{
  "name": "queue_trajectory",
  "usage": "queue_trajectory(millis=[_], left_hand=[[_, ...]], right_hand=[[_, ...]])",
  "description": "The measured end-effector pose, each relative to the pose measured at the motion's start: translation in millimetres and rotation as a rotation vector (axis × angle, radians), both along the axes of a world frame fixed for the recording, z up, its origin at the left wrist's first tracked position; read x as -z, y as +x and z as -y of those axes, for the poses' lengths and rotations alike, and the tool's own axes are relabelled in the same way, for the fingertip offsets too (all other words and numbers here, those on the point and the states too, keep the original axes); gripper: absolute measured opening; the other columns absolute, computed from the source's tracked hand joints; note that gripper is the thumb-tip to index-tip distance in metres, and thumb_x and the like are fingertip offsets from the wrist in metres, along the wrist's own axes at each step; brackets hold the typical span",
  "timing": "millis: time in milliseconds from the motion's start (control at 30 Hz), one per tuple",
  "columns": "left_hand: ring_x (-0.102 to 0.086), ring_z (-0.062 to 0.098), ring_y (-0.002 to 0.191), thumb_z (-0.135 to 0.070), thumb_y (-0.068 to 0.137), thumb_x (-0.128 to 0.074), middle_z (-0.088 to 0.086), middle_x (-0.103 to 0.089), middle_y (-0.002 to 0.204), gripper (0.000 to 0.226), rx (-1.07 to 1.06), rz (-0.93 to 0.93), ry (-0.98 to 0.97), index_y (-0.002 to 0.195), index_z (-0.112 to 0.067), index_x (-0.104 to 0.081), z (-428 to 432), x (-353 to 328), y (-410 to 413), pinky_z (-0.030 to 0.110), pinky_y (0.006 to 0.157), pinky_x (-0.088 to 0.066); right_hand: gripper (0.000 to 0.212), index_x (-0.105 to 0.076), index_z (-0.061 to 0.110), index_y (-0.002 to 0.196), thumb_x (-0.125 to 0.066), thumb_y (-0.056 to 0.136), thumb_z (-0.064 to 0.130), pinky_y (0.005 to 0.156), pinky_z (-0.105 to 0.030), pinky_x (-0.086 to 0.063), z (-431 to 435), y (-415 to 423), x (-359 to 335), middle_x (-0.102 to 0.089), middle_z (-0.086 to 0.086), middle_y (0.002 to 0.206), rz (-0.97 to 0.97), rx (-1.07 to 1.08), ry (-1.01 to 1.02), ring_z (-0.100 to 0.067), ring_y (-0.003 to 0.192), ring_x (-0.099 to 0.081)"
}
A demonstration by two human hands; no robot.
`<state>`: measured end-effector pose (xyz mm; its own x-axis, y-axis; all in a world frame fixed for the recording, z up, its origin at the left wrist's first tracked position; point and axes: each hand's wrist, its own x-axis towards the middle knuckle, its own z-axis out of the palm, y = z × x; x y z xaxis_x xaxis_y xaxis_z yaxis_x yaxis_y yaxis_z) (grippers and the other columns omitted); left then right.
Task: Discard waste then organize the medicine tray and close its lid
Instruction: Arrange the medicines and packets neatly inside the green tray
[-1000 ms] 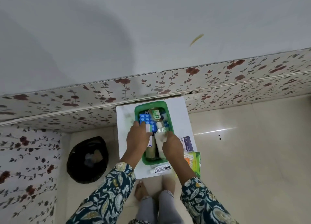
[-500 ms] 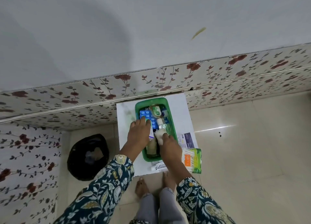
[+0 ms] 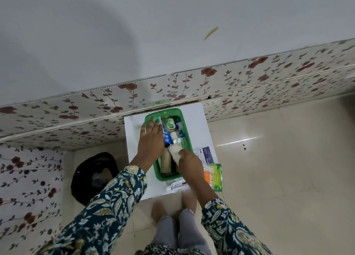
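A green medicine tray [image 3: 187,128] stands on a small white table [image 3: 199,126] against the wall. Inside lie a green-capped bottle [image 3: 170,124], a small white-capped bottle [image 3: 175,136], blue packs and a brown bottle [image 3: 166,162]. My left hand [image 3: 150,139] lies flat over the tray's left side, fingers spread, pressing on a flat light-green box. My right hand [image 3: 189,163] grips a white gauze roll [image 3: 175,153] at the tray's near right. What lies under the left palm is hidden.
Beside the tray on the table lie a Cipladine tube [image 3: 177,185], a green-and-orange packet [image 3: 213,176] and a white-purple leaflet [image 3: 204,156]. A black bin bag [image 3: 94,178] with waste sits on the floor to the left. My feet [image 3: 172,206] stand below the table.
My left hand slid farther up the tray and now covers the blue blister pack and a light-green box. My right hand with the white roll stayed at the tray's near right.
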<state>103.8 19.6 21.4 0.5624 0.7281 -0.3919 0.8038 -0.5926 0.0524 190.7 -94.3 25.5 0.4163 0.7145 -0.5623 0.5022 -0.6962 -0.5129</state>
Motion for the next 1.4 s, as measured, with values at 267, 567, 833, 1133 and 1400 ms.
queue_trajectory(millis=[267,567,833,1133,1400], left_hand=[[-0.063,0.023,0.097,-0.012,0.071,-0.039,0.003,-0.07,0.099,0.035,0.339,0.328,0.111,0.091,-0.015,-0.068,70.2,-12.3,52.0,0.034,0.084,-0.047],[-0.049,0.034,0.113,-0.006,0.087,-0.038,0.019,-0.057,0.12,0.032,0.355,-0.144,-0.036,0.116,0.003,-0.049,95.5,35.8,116.9,0.041,0.1,-0.034],[-0.044,0.034,0.117,-0.007,0.087,-0.044,0.017,-0.052,0.122,0.028,0.108,-0.073,-0.21,0.113,-0.001,-0.053,91.1,53.1,138.4,0.045,0.098,-0.035],[-0.061,0.033,0.088,-0.006,0.087,-0.052,0.019,-0.065,0.102,0.017,-0.148,0.34,-0.55,0.1,-0.007,-0.063,61.7,-10.2,139.3,0.028,0.067,-0.037],[-0.058,0.031,0.109,-0.012,0.09,-0.056,0.017,-0.062,0.124,0.026,-0.31,0.316,-0.368,0.114,-0.008,-0.062,-28.2,-72.3,43.6,0.033,0.08,-0.045]], right_hand=[[0.023,-0.056,0.004,0.105,-0.05,0.082,0.005,0.074,-0.035,-0.043,58.6,54.4,1.0,-0.06,-0.019,0.111,0.092,0.357,-0.038,-0.035,0.105,-0.053],[0.095,-0.013,0.015,0.142,-0.071,0.073,0.041,0.093,-0.042,-0.046,93.0,48.5,56.7,-0.04,-0.012,0.137,0.116,0.236,-0.347,-0.031,0.125,-0.039],[0.073,-0.033,0.005,0.129,-0.075,0.071,0.02,0.092,-0.043,-0.045,109.6,69.2,72.8,-0.049,-0.019,0.126,-0.035,0.528,-0.28,-0.037,0.116,-0.048],[0.028,-0.06,0.004,0.092,-0.069,0.069,-0.009,0.065,-0.039,-0.058,120.8,103.5,30.4,-0.062,-0.013,0.087,-0.467,0.717,0.124,-0.03,0.079,-0.061],[0.04,-0.059,0.008,0.108,-0.07,0.072,-0.007,0.076,-0.042,-0.056,61.4,92.9,-31.6,-0.06,-0.013,0.094,-0.598,0.583,0.223,-0.028,0.082,-0.06]])
